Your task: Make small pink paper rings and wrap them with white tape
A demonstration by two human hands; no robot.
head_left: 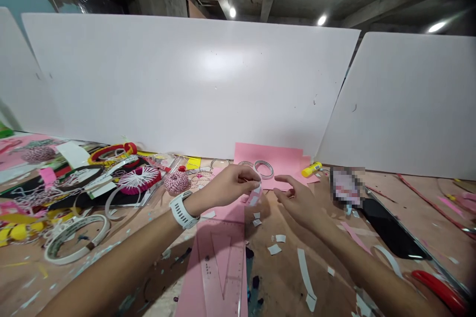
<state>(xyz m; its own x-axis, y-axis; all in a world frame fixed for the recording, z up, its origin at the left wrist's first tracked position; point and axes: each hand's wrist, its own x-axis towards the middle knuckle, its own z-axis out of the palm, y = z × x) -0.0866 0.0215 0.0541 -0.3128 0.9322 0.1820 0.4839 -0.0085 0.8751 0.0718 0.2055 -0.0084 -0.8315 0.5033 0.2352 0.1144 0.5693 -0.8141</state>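
Observation:
My left hand [232, 184], with a white watch [181, 209] on its wrist, is closed in a pinch on a small pink-and-white paper piece [255, 195] above the table. My right hand [302, 196] hovers just to its right with fingers spread and nothing in it. Beneath the hands lies a pink paper sheet [219, 262] with a clear triangle ruler [223, 267] on top. Small white paper scraps [275, 248] are scattered between my forearms.
Tape rings [263, 168] rest on pink paper [275, 158] by the white back boards [186, 84]. A yellow glue stick [311, 169] and a black tablet [390, 228] are at right, red scissors handles [439, 290] at the near right. Craft clutter and a large tape roll [74, 237] fill the left.

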